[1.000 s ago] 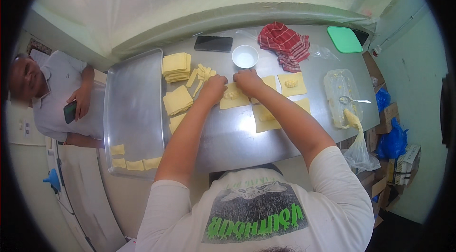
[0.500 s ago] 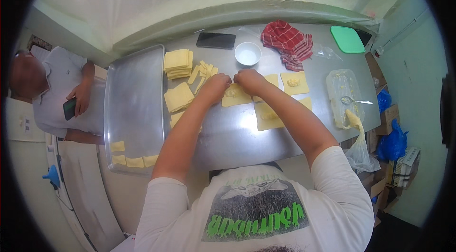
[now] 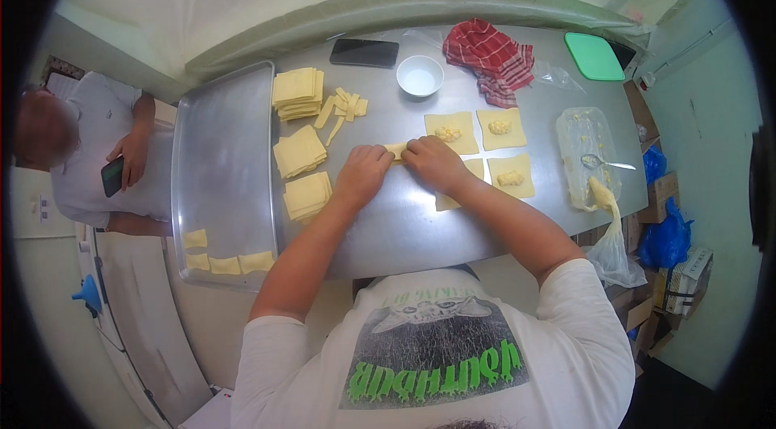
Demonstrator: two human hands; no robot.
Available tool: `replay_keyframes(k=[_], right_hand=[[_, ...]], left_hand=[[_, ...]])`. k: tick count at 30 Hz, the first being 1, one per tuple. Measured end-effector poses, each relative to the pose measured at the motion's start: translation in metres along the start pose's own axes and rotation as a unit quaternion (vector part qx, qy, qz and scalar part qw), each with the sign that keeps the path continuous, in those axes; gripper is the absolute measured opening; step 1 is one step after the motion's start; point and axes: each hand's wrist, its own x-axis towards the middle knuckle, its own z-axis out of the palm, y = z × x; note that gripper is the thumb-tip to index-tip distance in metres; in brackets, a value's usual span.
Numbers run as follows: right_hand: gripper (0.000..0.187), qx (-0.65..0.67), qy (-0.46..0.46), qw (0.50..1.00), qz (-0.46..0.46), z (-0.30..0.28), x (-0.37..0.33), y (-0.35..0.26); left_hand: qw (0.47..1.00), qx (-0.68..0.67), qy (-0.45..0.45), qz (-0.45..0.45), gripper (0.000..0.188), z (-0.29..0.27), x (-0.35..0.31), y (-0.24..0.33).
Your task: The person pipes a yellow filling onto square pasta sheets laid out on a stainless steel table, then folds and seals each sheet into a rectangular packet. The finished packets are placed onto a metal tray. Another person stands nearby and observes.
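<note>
Both hands are at the middle of the steel table, gripping the ends of a folded piece of pastry dough [image 3: 396, 151]. My left hand [image 3: 360, 177] has curled fingers on its left end, and my right hand [image 3: 434, 163] covers the right end. Just right of them lie several flat dough squares with pale, lumpy filling on top, such as the far-right square [image 3: 516, 177]; my right forearm partly hides one. To the left stand stacks of plain dough squares [image 3: 300, 151] and a small heap of dough strips [image 3: 348, 105].
A large metal tray [image 3: 222, 154] at left carries several dough pieces along its near edge. Toward the back are a phone [image 3: 364, 52], a white bowl [image 3: 419, 76], a red checked cloth [image 3: 487, 61] and a green lid [image 3: 594, 56]. Rightward sits a plastic tub [image 3: 578, 154] with a spoon [image 3: 606, 162]. A person holding a phone stands left.
Both hands have come nearer to me from the dough square's far edge. The square that lay spread with filling is now folded over between them.
</note>
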Motion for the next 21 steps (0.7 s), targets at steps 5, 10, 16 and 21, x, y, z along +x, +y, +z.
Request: replay_keyframes(k=[5, 10, 16, 21], right_hand=[[0.009, -0.036, 0.003, 0.999, -0.011, 0.001, -0.002, -0.011], [0.011, -0.075, -0.003, 0.997, -0.015, 0.002, -0.007, -0.022], [0.031, -0.158, -0.031, 0.987, 0.011, 0.011, -0.019, -0.047], [0.046, -0.187, -0.048, 0.981, 0.032, 0.019, -0.025, -0.055]], left_hand=[[0.999, 0.034, 0.018, 0.019, 0.013, 0.007, -0.015, 0.005], [0.997, 0.081, -0.008, -0.004, 0.023, 0.013, -0.024, 0.011], [0.989, 0.128, -0.049, -0.059, 0.041, 0.025, -0.035, 0.038], [0.981, 0.148, -0.052, -0.111, 0.051, 0.039, -0.042, 0.055]])
